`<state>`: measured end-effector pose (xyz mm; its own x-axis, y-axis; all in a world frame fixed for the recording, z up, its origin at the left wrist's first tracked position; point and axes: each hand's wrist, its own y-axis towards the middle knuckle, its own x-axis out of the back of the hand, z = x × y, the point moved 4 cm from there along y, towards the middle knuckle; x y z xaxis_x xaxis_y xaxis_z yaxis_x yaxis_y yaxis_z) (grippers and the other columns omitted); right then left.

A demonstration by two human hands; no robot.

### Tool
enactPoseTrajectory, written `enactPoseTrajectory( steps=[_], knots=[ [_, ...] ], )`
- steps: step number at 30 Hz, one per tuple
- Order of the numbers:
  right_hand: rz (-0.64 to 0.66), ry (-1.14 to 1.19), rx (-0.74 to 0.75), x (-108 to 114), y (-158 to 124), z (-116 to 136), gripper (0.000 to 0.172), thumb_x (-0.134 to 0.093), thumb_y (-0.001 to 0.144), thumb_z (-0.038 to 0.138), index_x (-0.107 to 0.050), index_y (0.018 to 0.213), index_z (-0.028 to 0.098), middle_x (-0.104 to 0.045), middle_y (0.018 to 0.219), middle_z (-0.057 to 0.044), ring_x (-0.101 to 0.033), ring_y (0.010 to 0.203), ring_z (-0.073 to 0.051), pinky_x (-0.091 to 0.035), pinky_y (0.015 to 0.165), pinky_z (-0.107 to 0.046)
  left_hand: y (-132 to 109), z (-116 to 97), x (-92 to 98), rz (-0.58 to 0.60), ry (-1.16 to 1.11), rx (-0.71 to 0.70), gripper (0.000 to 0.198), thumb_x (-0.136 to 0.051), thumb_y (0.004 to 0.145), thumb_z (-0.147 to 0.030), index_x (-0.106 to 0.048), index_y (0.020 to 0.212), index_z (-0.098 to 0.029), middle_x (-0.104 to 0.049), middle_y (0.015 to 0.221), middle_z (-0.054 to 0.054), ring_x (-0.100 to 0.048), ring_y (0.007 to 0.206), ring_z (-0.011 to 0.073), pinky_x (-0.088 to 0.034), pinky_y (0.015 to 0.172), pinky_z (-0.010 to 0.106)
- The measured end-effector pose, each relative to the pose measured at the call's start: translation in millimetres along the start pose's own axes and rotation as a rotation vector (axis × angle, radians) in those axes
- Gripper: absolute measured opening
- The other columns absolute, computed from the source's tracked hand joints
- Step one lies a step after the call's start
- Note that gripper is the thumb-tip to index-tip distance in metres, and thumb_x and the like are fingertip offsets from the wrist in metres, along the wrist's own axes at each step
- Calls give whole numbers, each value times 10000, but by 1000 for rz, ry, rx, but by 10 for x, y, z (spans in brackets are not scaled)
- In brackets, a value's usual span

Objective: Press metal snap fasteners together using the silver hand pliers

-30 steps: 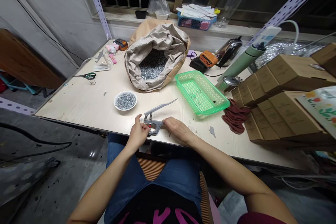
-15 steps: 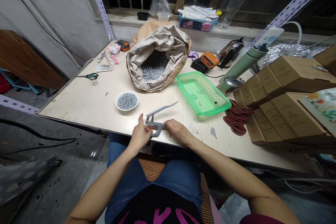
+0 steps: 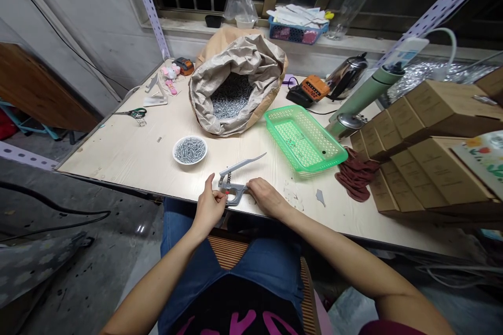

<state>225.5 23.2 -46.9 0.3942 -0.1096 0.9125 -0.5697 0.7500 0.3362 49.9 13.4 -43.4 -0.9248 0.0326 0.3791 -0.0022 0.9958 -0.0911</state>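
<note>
At the table's front edge lies a grey hand tool (image 3: 234, 196) with a long raised lever, a coil spring (image 3: 229, 177) at its hinge end and a looped frame. My left hand (image 3: 211, 203) pinches at its left side, by a small red part (image 3: 227, 193); what sits between the fingertips is too small to make out. My right hand (image 3: 266, 196) is closed on the right end of the tool's frame. Beyond my left hand stands a white bowl (image 3: 190, 163) full of small shiny metal pieces that look like springs.
A large paper sack (image 3: 198, 107) of similar metal pieces stands behind the bowl. To the right are a green plastic basket (image 3: 320, 166), dark red cords (image 3: 357, 175) and stacked cardboard boxes (image 3: 426, 175). Scissors (image 3: 137, 113) lie at left. A battery charger (image 3: 301, 97) is at the back.
Both hands stay at the grey tool, with only a slight shift of the left fingers. The view has moved a little.
</note>
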Motion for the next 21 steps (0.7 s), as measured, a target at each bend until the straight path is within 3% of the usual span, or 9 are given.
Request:
enactPoseTrajectory(
  steps=[7, 14, 21],
  knots=[
    [40, -160, 47, 35, 8, 28, 227, -335, 936, 184, -555, 891, 148, -589, 875, -103, -488, 795, -202, -387, 698, -327, -8, -7, -1, 17, 24, 30, 699, -554, 709, -117, -286, 1354, -100, -662, 692, -5, -614, 635, 149, -462, 699, 262],
    [30, -267, 119, 171, 88, 53, 187, -399, 918, 174, -582, 881, 166, -585, 1102, -109, -477, 939, -210, -338, 791, -352, 47, -13, -27, 22, 110, 43, 623, -519, 719, -87, -308, 1305, -70, -616, 654, -9, -593, 655, 162, -436, 696, 277],
    [-48, -242, 146, 134, 36, 48, 185, -406, 919, 183, -581, 871, 149, -620, 992, -90, -492, 854, -187, -352, 777, -337, 92, 9, -32, 68, 105, 73, 668, -538, 702, -83, -283, 1319, -55, -571, 628, -25, -575, 666, 161, -422, 684, 263]
  ],
)
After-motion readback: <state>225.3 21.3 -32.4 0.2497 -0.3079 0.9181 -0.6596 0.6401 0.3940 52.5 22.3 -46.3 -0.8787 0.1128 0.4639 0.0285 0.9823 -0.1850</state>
